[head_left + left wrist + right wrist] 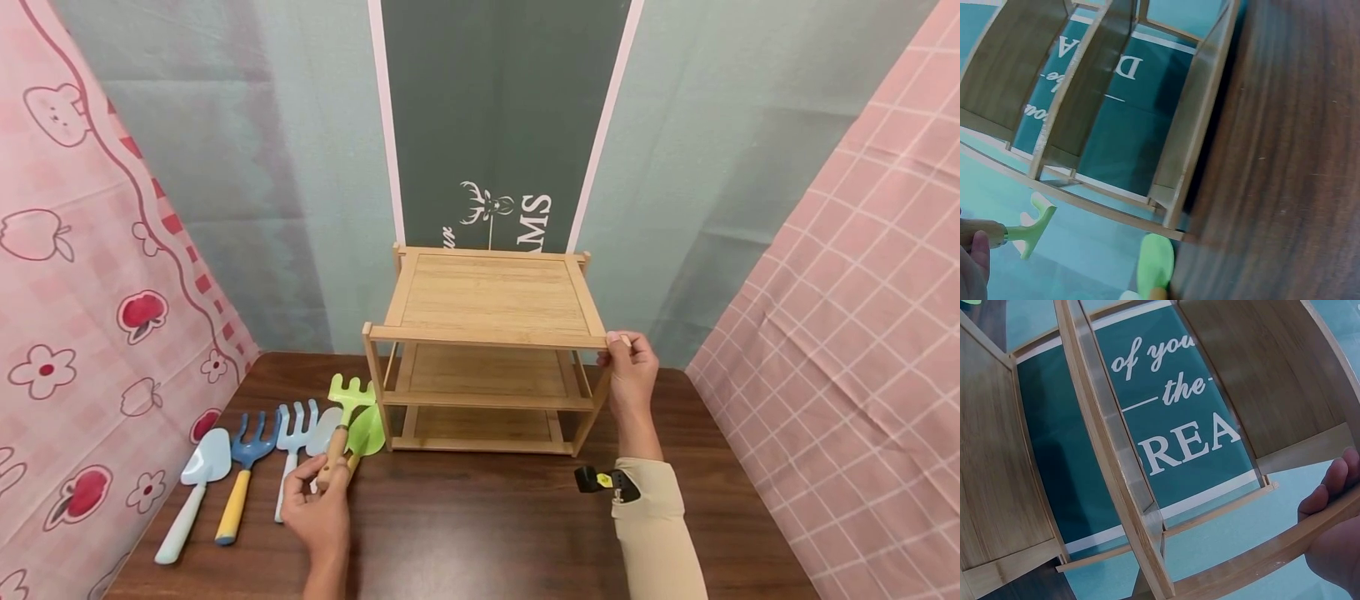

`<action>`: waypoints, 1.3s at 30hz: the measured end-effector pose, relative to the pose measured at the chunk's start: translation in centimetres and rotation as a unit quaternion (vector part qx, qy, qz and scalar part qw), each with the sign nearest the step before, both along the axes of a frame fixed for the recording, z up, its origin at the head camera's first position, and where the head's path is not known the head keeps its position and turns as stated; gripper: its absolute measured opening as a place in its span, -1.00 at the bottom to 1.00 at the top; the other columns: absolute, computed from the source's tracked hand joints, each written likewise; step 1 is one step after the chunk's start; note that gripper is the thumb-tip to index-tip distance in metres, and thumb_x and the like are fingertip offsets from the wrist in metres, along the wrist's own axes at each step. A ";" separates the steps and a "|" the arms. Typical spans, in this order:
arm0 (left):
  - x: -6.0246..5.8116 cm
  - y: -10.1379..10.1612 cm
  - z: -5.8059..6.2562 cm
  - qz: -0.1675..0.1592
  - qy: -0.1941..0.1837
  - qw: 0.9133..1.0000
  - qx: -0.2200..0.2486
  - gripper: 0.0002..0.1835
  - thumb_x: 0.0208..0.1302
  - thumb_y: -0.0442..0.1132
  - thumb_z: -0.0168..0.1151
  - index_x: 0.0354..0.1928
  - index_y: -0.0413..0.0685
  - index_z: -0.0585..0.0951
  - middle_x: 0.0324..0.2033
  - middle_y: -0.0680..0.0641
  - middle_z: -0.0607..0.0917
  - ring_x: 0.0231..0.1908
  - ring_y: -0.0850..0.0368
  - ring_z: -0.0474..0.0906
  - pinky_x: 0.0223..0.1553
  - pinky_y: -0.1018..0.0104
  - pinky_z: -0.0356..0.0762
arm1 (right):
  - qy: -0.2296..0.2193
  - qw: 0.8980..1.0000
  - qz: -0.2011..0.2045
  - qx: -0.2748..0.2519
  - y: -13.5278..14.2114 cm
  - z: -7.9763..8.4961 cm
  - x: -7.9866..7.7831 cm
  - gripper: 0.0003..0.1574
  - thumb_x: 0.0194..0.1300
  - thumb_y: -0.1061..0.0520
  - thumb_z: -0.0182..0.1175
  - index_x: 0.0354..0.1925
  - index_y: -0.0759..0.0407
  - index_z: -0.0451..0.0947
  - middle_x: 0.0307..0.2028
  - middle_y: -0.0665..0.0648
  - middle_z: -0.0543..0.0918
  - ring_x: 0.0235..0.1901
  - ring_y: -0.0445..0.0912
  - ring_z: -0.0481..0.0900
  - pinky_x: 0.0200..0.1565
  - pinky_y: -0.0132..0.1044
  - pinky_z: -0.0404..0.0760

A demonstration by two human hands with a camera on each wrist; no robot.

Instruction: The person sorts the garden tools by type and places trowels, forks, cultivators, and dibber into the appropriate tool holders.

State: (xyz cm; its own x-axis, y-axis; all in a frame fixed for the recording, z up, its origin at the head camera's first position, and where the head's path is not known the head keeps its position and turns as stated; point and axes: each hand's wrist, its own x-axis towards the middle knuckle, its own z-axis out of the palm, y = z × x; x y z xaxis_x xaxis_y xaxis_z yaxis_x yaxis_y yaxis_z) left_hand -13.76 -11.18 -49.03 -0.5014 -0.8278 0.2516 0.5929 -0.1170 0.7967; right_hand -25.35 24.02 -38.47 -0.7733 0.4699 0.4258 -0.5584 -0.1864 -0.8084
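A small green fork (347, 410) with a wooden handle is up above the table, near the left front corner of the shelf. The left hand (322, 504) holds it, with the thumb and fingers closed on the handle. The wooden shelf (495, 296) has three flat boards and stands on the brown table (480, 525). The right hand (633, 375) grips its right front post near the top, fingers bent around the wood.

Under the green fork lies a green shovel (366, 433), just beside the shelf. Next to it is a pale tool (324, 427), partly hidden. Further left lie a light blue fork (297, 429), a dark blue fork (253, 447) with a yellow handle, and a pale blue shovel (207, 460).

Behind the shelf hangs a gray-green cloth (315, 167) with a deer head (486, 204) and white letters. Pink cloths (847, 292) hang at both sides.
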 end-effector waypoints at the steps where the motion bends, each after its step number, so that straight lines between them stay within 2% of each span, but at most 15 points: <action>1: 0.0 0.0 0.2 -0.001 0.010 1.000 0.001 -0.79 -0.19 -0.73 0.19 -0.41 -0.48 0.56 -0.40 -0.15 0.59 -0.31 0.09 0.52 -0.41 0.52 0.52 | 0.001 1.000 0.001 -0.001 0.0 0.0 0.0 -0.83 0.24 0.35 0.13 -0.50 0.22 0.47 -0.65 0.09 0.48 -0.63 -0.15 0.45 -0.54 -0.40 0.47; 3: 0.0 -0.1 0.5 0.000 0.018 1.000 -0.002 -0.79 -0.19 -0.74 0.19 -0.41 -0.50 0.54 -0.40 -0.15 0.59 -0.32 0.08 0.52 -0.42 0.53 0.51 | 0.002 1.000 0.001 -0.002 0.0 0.0 0.0 -0.83 0.24 0.35 0.13 -0.50 0.22 0.47 -0.65 0.10 0.48 -0.64 -0.15 0.45 -0.54 -0.40 0.47; 9: 0.1 -0.2 1.5 0.020 -0.004 1.000 -0.022 -0.78 -0.16 -0.74 0.21 -0.36 -0.67 0.46 -0.37 -0.14 0.61 -0.24 0.04 0.54 -0.39 0.51 0.51 | 0.005 1.000 0.001 -0.001 0.0 0.0 0.0 -0.82 0.25 0.35 0.12 -0.50 0.22 0.47 -0.64 0.08 0.47 -0.64 -0.16 0.45 -0.54 -0.40 0.47; 12: 0.1 -0.3 1.8 0.035 -0.007 0.999 -0.035 -0.79 -0.17 -0.73 0.22 -0.38 -0.63 0.50 -0.37 -0.15 0.61 -0.28 0.06 0.55 -0.40 0.50 0.51 | 0.006 1.000 0.003 -0.004 0.0 0.0 0.0 -0.81 0.24 0.37 0.12 -0.50 0.21 0.47 -0.63 0.08 0.47 -0.65 -0.17 0.45 -0.54 -0.40 0.48; 16: 0.1 -0.4 2.3 0.036 0.028 0.999 -0.028 -0.80 -0.18 -0.75 0.22 -0.40 -0.56 0.54 -0.37 -0.18 0.61 -0.34 0.09 0.55 -0.44 0.50 0.51 | 0.006 1.000 0.007 -0.008 0.1 -0.1 -0.1 -0.80 0.23 0.39 0.11 -0.50 0.20 0.48 -0.63 0.07 0.48 -0.65 -0.17 0.46 -0.53 -0.40 0.48; 20: 0.1 -0.4 2.9 0.031 0.059 0.998 -0.018 -0.81 -0.17 -0.75 0.21 -0.40 -0.60 0.51 -0.36 -0.20 0.60 -0.33 0.06 0.56 -0.42 0.48 0.53 | 0.007 1.000 0.006 -0.007 0.1 -0.1 -0.1 -0.80 0.24 0.38 0.11 -0.50 0.20 0.48 -0.63 0.07 0.48 -0.64 -0.17 0.46 -0.54 -0.40 0.48; 25: 0.3 -0.2 3.9 0.031 0.052 0.998 -0.012 -0.80 -0.16 -0.72 0.23 -0.39 -0.59 0.49 -0.35 -0.20 0.60 -0.35 0.08 0.55 -0.40 0.47 0.54 | 0.011 1.000 0.007 -0.006 0.0 -0.1 0.0 -0.80 0.24 0.37 0.11 -0.51 0.20 0.48 -0.63 0.07 0.48 -0.65 -0.17 0.45 -0.54 -0.40 0.48; 30: 0.3 -0.1 4.5 0.035 0.041 0.999 -0.006 -0.80 -0.16 -0.71 0.24 -0.41 -0.59 0.47 -0.33 -0.30 0.58 -0.34 0.06 0.56 -0.38 0.46 0.55 | 0.014 1.000 0.009 -0.006 0.0 -0.1 0.0 -0.80 0.24 0.37 0.11 -0.51 0.20 0.48 -0.63 0.06 0.47 -0.65 -0.17 0.45 -0.53 -0.40 0.48; 39: 0.2 -0.1 5.6 0.008 0.105 0.994 0.004 -0.79 -0.16 -0.74 0.21 -0.40 -0.55 0.47 -0.33 -0.26 0.54 -0.41 0.04 0.55 -0.49 0.48 0.53 | 0.020 1.000 0.014 -0.011 0.0 0.0 0.1 -0.82 0.24 0.38 0.11 -0.49 0.23 0.48 -0.63 0.08 0.48 -0.65 -0.16 0.44 -0.53 -0.39 0.48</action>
State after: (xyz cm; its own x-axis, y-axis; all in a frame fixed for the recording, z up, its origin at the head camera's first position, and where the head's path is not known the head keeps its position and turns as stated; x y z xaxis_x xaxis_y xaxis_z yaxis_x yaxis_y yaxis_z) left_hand -13.52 -11.29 -43.42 -0.4257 -0.8376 0.3422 0.7475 -0.1125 0.6546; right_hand -25.25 24.01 -38.44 -0.7693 0.4571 0.4464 -0.5839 -0.2194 -0.7816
